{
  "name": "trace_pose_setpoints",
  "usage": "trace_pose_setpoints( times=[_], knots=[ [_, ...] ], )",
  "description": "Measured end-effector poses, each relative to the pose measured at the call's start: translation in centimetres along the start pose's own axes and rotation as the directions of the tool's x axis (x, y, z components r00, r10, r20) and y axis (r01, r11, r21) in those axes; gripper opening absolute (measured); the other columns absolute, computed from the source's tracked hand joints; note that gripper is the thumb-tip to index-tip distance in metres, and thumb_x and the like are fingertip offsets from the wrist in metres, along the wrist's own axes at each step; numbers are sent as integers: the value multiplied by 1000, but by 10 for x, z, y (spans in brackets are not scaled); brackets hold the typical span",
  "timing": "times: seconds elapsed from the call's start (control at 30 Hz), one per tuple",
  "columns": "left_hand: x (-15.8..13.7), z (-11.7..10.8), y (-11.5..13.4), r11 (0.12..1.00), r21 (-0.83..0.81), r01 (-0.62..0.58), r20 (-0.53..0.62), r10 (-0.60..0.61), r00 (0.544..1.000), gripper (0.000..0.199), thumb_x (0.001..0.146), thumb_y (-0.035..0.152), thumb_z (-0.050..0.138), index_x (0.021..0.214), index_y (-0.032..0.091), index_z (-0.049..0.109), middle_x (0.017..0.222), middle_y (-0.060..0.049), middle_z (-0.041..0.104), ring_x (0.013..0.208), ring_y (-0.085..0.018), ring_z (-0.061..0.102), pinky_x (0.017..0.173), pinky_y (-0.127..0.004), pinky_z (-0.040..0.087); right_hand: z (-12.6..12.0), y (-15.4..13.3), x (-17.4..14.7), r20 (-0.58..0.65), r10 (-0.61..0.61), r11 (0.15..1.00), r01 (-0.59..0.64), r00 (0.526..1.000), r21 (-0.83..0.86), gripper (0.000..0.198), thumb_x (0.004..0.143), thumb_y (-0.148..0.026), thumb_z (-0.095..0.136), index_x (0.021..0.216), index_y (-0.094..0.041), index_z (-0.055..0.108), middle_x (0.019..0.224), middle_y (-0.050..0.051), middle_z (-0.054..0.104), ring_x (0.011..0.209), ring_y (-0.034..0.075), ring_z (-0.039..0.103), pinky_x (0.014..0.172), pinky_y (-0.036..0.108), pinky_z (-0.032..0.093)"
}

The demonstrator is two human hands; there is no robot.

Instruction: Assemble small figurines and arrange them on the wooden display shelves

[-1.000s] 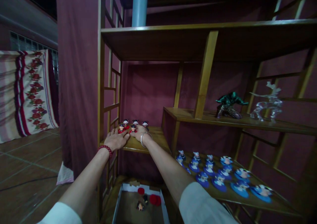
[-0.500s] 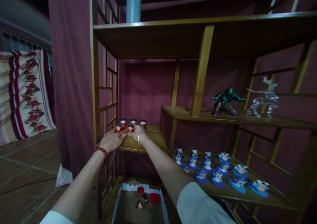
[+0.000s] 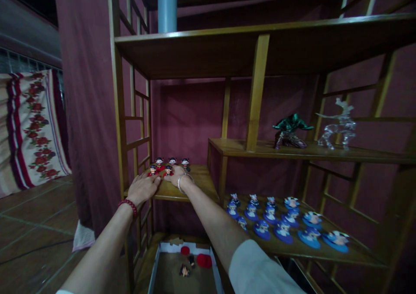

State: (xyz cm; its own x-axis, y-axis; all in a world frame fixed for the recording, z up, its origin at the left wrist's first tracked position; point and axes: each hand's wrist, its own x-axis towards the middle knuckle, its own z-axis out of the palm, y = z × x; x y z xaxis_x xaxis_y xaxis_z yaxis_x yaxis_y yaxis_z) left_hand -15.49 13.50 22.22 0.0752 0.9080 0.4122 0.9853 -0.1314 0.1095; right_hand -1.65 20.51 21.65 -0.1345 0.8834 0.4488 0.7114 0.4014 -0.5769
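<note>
Red figurines (image 3: 168,171) stand beside fingers (image 3: 155,183), any lettering unreadable

Red-and-black figurines (image 3: 168,171) stand toward the left edge of the brown shelf (image 3: 203,183); blue-based figurines (image 3: 282,230) near the lower shelf's front edge; red roses pattern the cream blanket (image 3: 40,142).

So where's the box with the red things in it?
In the head view, the box is at the bottom, a bit left of the middle, below the shelf with the little red figurines and left of the blue figurines.
</note>
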Motion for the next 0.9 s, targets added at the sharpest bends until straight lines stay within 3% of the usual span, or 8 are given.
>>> trace_pose_setpoints(
  times=[0.37, 0.9],
  knots=[
    [0, 1, -1, 1000, -15, -1, 8, 1, 1000, 49, 83, 47, 20, 116, 28, 52, 125, -8, 48, 117, -23, 40, 96, -40, 27, -7, -6, -6, -11, 42, 993, -43, 999, -106, 28, 55, -38, 67, 77, -21, 63, 75, 3, 64, 67, 17, 57, 56, 25, 39],
    [-1, 1, 1, 1000, 8, 16, 19, -16, 1000, 50, 83, 48, 18, 117, 30, 50, 128, -7, 45, 117, -25, 40, 96, -40, 27, -4, -2, -4, -9, 65, 988, -66, 998, -143, 28, 55, -38, 66, 78, -21, 63, 70, -1, 62, 60, 12, 52, 50, 20, 33]
  ],
)
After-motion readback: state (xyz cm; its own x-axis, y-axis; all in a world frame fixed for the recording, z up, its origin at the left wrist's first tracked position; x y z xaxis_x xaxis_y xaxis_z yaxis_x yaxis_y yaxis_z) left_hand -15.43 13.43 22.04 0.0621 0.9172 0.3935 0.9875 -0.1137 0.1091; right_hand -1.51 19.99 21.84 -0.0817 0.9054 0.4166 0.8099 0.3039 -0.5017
